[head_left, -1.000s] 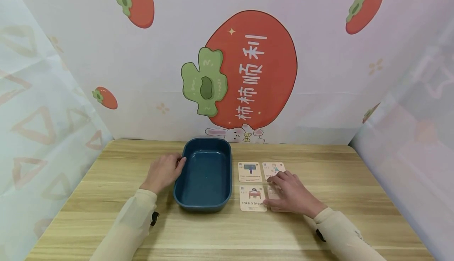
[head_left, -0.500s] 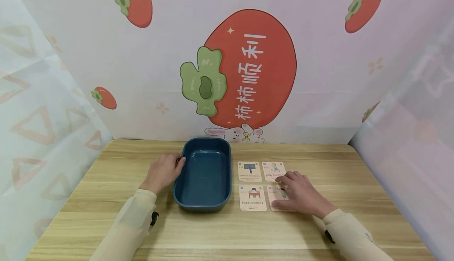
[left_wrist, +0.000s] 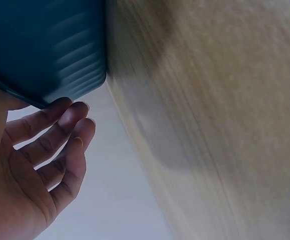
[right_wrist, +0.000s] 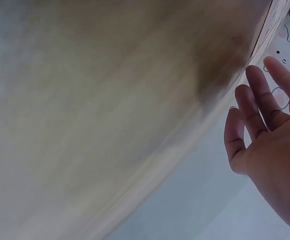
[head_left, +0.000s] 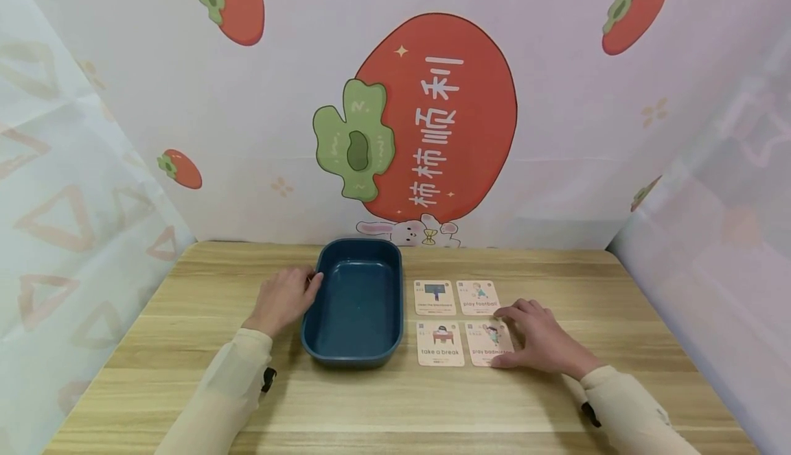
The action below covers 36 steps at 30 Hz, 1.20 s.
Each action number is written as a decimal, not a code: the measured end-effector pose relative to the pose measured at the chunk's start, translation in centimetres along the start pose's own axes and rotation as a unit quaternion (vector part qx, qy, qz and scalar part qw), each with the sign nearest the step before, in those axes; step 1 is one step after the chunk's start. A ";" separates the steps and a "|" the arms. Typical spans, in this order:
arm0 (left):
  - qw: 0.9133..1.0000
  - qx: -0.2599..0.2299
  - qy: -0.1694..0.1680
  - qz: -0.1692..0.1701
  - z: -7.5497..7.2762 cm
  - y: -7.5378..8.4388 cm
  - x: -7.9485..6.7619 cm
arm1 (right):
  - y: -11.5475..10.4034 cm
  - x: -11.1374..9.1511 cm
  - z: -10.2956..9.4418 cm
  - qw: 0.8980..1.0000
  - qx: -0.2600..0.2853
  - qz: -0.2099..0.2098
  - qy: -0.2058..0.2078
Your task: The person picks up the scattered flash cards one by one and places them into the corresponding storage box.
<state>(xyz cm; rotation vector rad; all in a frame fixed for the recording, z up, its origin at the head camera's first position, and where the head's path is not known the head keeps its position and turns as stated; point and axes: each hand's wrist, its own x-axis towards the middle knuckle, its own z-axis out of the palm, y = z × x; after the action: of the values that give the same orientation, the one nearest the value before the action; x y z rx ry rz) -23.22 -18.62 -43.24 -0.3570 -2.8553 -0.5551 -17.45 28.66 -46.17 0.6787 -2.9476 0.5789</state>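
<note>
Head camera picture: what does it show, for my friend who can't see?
A person's right hand is at the right edge of four picture cards, laid two by two on a wooden table. The left hand grips the rim of a blue tub, and red fruits decorate the wall behind.

A white backdrop [head_left: 278, 98] is rising behind a wood-grain tabletop [head_left: 556, 276], showing a large red persimmon [head_left: 485, 112] whose white Chinese lettering [head_left: 435, 127] is running sideways. At its base a cartoon rabbit [head_left: 409, 233] is wearing a yellow bow [head_left: 429, 237]. Smaller persimmons [head_left: 244, 5] are dotting the backdrop. Pale side curtains [head_left: 735, 290] are flanking the tabletop, the left one carrying faded triangle outlines [head_left: 52, 280]. A lavender tint is washing the upper right.
</note>
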 end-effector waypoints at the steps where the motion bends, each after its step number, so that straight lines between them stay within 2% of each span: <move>1: 1.000 0.000 0.000 0.001 0.0 0.0 0.0 | 0.2 0.0 0.0 1.000 0.007 -0.004 0.002; 9: 1.000 0.001 0.002 0.000 0.0 -0.1 0.0 | 1.6 -0.2 0.0 0.999 0.043 -0.002 -0.014; 19: 1.000 -0.004 0.003 0.002 0.0 0.0 -0.1 | 2.0 -0.4 -0.5 0.998 0.046 0.008 -0.038; 36: 1.000 -0.003 0.012 0.008 0.1 -0.1 -0.1 | 2.7 -0.2 -0.2 0.998 0.052 -0.008 -0.034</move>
<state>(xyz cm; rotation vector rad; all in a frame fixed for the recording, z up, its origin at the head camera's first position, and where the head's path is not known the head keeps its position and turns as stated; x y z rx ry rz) -23.15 -18.67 -43.38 -0.3704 -2.8260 -0.5623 -18.42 31.07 -46.97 0.7462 -2.9893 0.7269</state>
